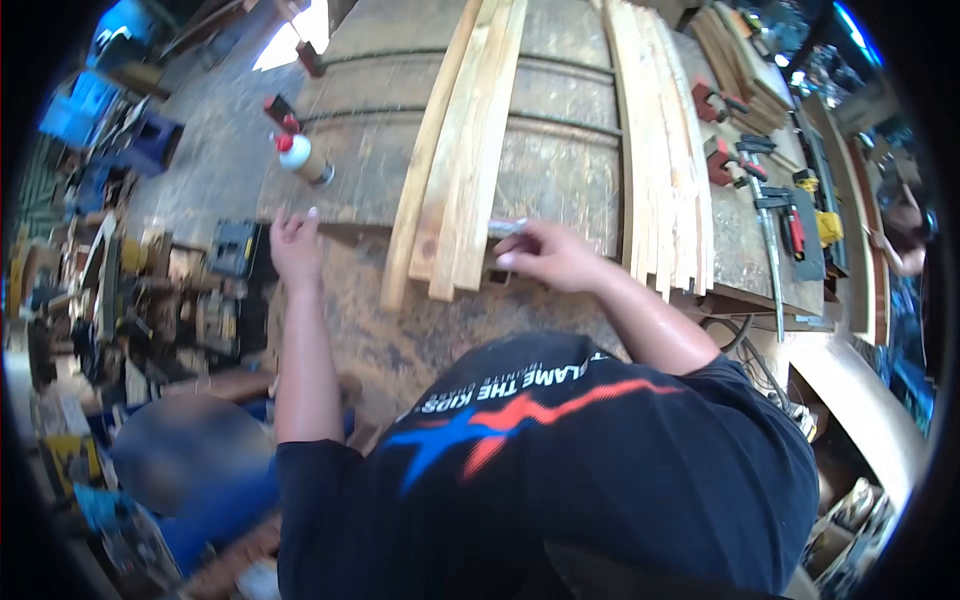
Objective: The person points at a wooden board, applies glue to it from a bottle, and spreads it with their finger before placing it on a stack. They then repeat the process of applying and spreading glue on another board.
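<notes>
My left hand [296, 250] is raised by the front edge of the workbench [370, 170], its fingers loosely bent and apart with nothing in them. Close to it on the bench stands a glue-like bottle [305, 158] with a red cap. My right hand [548, 256] hovers beside the near ends of a few wooden strips [465, 180], fingers curved and thumb apart from them. These strips lie side by side across two dark clamp bars [400, 112], their near ends jutting past the bench edge. A small pale object [508, 226] shows just beyond my right fingertips.
To the right, a row of several glued-looking strips [660, 150] lies against red clamp heads [720, 160]. A bar clamp [768, 230] and a yellow tool [828, 226] rest further right. A person [190, 455] is low at left; another person's arm [900, 255] shows at far right.
</notes>
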{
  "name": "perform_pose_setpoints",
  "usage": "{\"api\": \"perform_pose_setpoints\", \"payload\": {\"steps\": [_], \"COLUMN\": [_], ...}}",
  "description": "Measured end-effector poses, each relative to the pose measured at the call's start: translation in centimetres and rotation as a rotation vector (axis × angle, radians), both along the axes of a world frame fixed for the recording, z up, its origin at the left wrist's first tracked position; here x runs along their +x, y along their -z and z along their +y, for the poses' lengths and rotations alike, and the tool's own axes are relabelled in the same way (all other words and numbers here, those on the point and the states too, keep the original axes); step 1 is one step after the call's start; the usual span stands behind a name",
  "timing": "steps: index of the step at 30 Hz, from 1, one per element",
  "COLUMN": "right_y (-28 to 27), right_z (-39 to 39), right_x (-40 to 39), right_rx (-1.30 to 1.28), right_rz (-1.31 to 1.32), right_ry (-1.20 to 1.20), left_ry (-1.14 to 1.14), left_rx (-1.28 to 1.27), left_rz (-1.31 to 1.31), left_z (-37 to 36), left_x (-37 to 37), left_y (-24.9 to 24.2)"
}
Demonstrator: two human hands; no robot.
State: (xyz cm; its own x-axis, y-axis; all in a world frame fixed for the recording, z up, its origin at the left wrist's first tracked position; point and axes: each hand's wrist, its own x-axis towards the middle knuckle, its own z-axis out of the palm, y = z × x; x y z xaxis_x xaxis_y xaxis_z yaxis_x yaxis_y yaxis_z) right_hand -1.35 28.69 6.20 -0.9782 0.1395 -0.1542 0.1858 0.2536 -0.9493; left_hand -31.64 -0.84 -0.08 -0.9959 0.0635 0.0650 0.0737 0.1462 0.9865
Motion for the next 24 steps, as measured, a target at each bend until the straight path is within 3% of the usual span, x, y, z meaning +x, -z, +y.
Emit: {"api": "perform_pose_setpoints", "payload": {"steps": [2,6,7,12,15,17,19,20,21,24], "right_y": [-0.5,-3.3,-3.5,-3.5,-2.1,-1.8,-1.6,-1.5,-1.6,0.1], "right_z": [-2.4,-5.7,-6.2,-6.0,-5.3,-5.2,-5.2,-5.2,-4.6,-5.0], "right_x": [-3.5,-7.9,-8.6,-8.1,-7.0,-6.8,-7.8,-8.2,-8.7,-9.4], "right_rx": [-0.017,0.092,0.105,0.119,0.079,0.069,-0.046,-0.105,-0.403,-1.040], "right_rz": [0.011,-0.063,-0.074,-0.126,-0.096,-0.036,0.095,0.159,0.109,0.343], "right_ry": [-0.054,-0.059,-0.057,0.039,0.182,0.269,0.407,0.470,0.523,0.485], "left_ry": [-0.032,-0.018,0.102,0.003,0.016,0.144,0.322,0.384,0.439,0.555], "left_rx": [-0.253,-0.551,-0.391,-0.348,-0.127,0.113,0.314,0.467,0.615,0.824], "left_rz": [0.064,0.383,0.419,0.236,0.220,0.189,0.306,0.187,0.068,-0.289], "left_z": [0.6,3.4,4.1,6.4,7.5,8.8,10.6,11.6,12.7,14.6], "left_x": [-4.9,-13.9,-15.5,-18.2,-13.6,-8.4,-4.1,-1.4,1.4,7.6], "left_y": [-1.2,1.5,2.2,4.4,0.5,-3.4,-5.1,-6.8,-9.0,-13.2]}}
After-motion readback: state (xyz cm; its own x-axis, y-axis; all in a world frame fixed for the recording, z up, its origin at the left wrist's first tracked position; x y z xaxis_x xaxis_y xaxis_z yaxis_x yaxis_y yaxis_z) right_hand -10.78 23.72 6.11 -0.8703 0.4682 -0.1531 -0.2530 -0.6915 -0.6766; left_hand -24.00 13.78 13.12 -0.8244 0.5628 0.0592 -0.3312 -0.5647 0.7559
